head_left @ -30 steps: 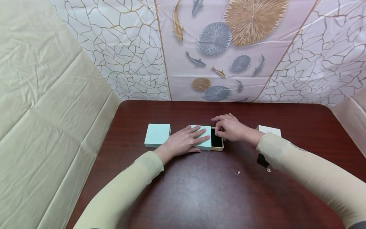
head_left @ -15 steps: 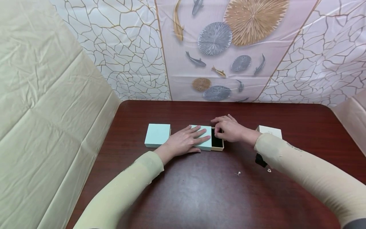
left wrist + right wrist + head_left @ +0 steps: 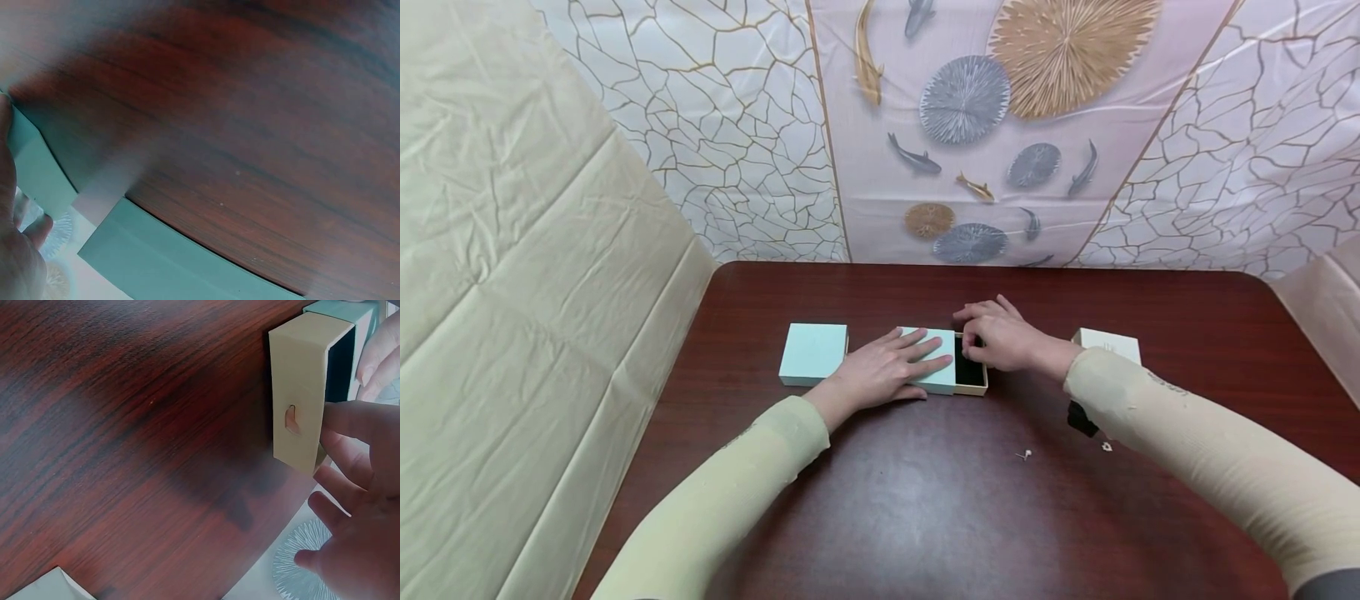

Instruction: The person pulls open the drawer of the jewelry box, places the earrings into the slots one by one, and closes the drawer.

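My left hand (image 3: 887, 367) rests with spread, straight fingers on the light teal sleeve (image 3: 942, 381) of a small jewelry box. From the sleeve's right end a cream drawer (image 3: 300, 387) is pulled partway out, showing a black lining (image 3: 968, 372). A small ribbon tab (image 3: 292, 420) marks its end. My right hand (image 3: 1006, 337) has its thumb and index finger bent together inside the drawer; whether they pinch something there is hidden. The right wrist view shows its other fingers beyond the drawer. In the left wrist view my left hand (image 3: 19, 259) touches the teal box.
A second teal box (image 3: 814, 354) stands left of my left hand. Right of my right hand is a white box (image 3: 1108, 342), partly behind the sleeve, with a black item (image 3: 1081, 419) near it. A tiny stud-like piece (image 3: 1026, 455) and another small pale piece (image 3: 1107, 447) lie nearer.
My right forearm has shifted slightly left, with the fingers staying in the drawer. The left hand and the boxes hold their places.
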Demonstrator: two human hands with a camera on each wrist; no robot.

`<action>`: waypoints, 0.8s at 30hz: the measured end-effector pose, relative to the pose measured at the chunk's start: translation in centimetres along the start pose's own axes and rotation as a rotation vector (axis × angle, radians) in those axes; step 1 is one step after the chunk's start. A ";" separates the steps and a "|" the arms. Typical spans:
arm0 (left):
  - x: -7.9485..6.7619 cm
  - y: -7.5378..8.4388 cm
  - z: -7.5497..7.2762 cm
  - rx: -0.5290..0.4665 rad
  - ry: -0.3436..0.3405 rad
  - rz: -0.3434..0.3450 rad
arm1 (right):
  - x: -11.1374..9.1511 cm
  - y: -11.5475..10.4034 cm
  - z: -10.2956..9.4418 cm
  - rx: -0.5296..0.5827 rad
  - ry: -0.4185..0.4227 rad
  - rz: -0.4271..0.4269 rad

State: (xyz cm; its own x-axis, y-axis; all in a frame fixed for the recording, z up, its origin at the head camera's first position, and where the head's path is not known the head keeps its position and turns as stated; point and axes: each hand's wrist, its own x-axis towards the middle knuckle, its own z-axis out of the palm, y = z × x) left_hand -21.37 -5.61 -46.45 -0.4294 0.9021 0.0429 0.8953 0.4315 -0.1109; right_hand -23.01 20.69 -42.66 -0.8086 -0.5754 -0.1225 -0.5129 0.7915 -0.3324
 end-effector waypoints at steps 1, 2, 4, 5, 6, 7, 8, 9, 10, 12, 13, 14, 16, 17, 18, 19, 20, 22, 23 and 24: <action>0.0 0.0 0.0 -0.003 0.002 0.001 | 0.0 0.0 0.1 -0.009 0.008 -0.001; 0.0 0.0 0.0 -0.005 0.005 0.002 | 0.0 0.0 0.1 -0.020 0.016 -0.004; 0.0 0.0 0.0 -0.004 0.012 0.005 | 0.0 -0.1 0.2 -0.047 0.038 -0.011; 0.0 0.0 0.1 -0.004 0.015 0.006 | -0.1 -0.1 0.3 -0.060 0.049 -0.016; 0.0 0.0 0.1 -0.003 0.018 0.007 | -0.1 -0.1 0.4 -0.074 0.065 -0.025; 0.0 0.0 0.1 -0.001 0.020 0.008 | -0.1 -0.1 0.5 -0.089 0.080 -0.032; 0.0 0.0 0.1 0.000 0.023 0.009 | -0.2 -0.1 0.6 -0.104 0.097 -0.040; 0.0 0.0 0.2 0.002 0.024 0.010 | -0.2 -0.1 0.7 -0.118 0.114 -0.049; 0.0 0.0 0.2 0.001 0.024 0.010 | -0.2 -0.1 0.8 -0.128 0.128 -0.057; 0.0 0.0 0.2 -0.001 0.026 0.009 | -0.3 0.0 1.0 -0.142 0.153 -0.068; 0.0 0.0 0.2 -0.002 0.026 0.009 | -0.4 0.0 1.0 -0.145 0.161 -0.072; 0.0 0.0 0.3 -0.002 0.027 0.009 | -0.5 0.0 1.1 -0.144 0.169 -0.077; 0.1 0.0 0.3 -0.002 0.028 0.008 | -0.7 0.1 1.1 -0.142 0.184 -0.086; 0.1 0.0 0.3 -0.003 0.029 0.007 | -0.8 0.1 1.1 -0.140 0.192 -0.089; 0.1 0.0 0.3 -0.003 0.027 0.006 | -0.9 0.1 1.0 -0.138 0.199 -0.094; 0.1 0.0 0.3 -0.004 0.028 0.006 | -1.0 0.2 0.9 -0.136 0.204 -0.095; 0.1 0.0 0.3 -0.005 0.028 0.005 | -1.2 0.1 0.8 -0.135 0.210 -0.099; 0.1 0.0 0.3 -0.007 0.023 0.002 | -1.4 0.1 0.7 -0.137 0.216 -0.106; 0.1 0.0 0.3 -0.009 0.020 0.000 | -1.4 0.0 0.7 -0.139 0.218 -0.111; 0.1 0.0 0.3 -0.010 0.016 -0.003 | -1.4 0.0 0.7 -0.140 0.218 -0.117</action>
State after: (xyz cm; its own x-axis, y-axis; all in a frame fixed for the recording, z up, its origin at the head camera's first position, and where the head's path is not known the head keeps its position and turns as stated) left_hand -21.43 -5.55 -46.71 -0.4300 0.9009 0.0588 0.8954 0.4338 -0.1005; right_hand -21.65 21.34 -43.17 -0.7769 -0.6184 0.1182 -0.6287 0.7519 -0.1985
